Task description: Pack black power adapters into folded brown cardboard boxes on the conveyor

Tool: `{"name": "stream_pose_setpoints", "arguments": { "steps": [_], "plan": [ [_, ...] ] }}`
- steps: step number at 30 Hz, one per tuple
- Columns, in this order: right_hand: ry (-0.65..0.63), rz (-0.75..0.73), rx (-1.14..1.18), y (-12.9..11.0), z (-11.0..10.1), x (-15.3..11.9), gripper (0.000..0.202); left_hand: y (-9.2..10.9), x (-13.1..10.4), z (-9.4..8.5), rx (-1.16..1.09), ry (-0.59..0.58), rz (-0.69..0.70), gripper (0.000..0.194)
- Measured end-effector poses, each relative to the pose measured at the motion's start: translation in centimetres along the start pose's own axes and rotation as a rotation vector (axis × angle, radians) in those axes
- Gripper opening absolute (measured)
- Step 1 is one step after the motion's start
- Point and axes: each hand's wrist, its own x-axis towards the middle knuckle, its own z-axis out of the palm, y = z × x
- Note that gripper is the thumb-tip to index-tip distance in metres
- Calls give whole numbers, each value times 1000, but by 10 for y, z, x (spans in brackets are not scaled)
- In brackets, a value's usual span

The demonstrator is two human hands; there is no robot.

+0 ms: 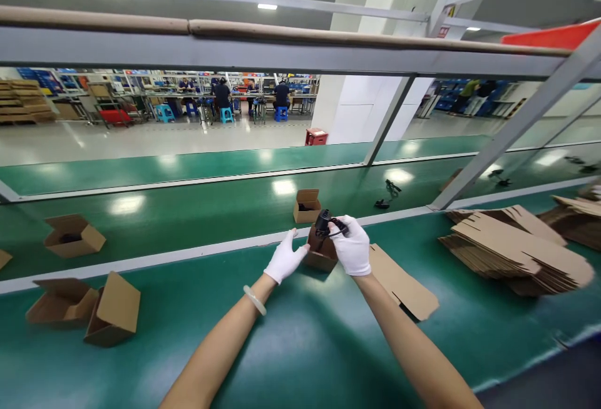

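- Clearly, the white-gloved right hand (351,246) had its grip closed, pinching a black adapter (322,221) and its bunched black cord (339,228).
- The adapter was upright over an open cardboard box (322,263), which stood on the green counter (282,359) between the hands.
- The left hand (285,258), gloved too, had its grip spread, thumb apart from the fingers, at the box's left edge; whether it touched the cardboard could not be told.
- A pale bangle (254,300) circled the left wrist.
- Just beside the right forearm, a flat cardboard blank (406,287) lay on the counter, and farther right lay a stack of blanks (502,246).
- Two open boxes (115,309) sat close together at the far left of the counter.
- Beyond a white rail (164,260), a green lane (225,212) carried a small box (307,212) with something dark inside, another open box (74,240) farther left, and black corded pieces (392,187) to the right.
- Across the floor, people sat on blue stools (226,114) at distant workstations.
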Motion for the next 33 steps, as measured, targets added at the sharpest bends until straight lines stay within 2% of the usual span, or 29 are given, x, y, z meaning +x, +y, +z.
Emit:
{"name": "stream_pose_setpoints", "arguments": {
  "steps": [2,4,6,8,9,16,19,21,23,25,30,33],
  "plan": [
    [-51,-100,-200,15,-4,3,23,-7,15,15,74,-31,1,63],
    [-191,-206,-424,24,-7,4,23,-11,28,26,94,-79,31,57],
    [-472,-278,-672,26,-9,7,25,-14,36,32,90,-121,55,54],
    [-764,-290,-857,23,-9,11,26,-18,41,34,85,-150,61,55],
    [-869,-278,-906,21,-8,13,26,-21,42,34,86,-159,62,55],
    [-1224,-164,-893,17,19,30,21,-37,36,42,47,-201,44,56],
    [-1348,-157,-822,17,11,38,23,-39,34,42,33,-171,30,57],
    [-1365,-157,-769,15,-3,40,22,-38,33,41,34,-158,14,56],
    [-1297,-145,-758,14,-14,39,23,-37,33,39,38,-160,8,55],
    [-1209,-123,-791,14,-15,35,23,-35,32,39,36,-172,16,55],
    [-1168,-42,-891,19,12,27,22,-36,28,40,6,-222,37,57],
    [-1158,-31,-895,21,24,27,25,-38,25,41,-46,-204,18,55]
  ]
}}
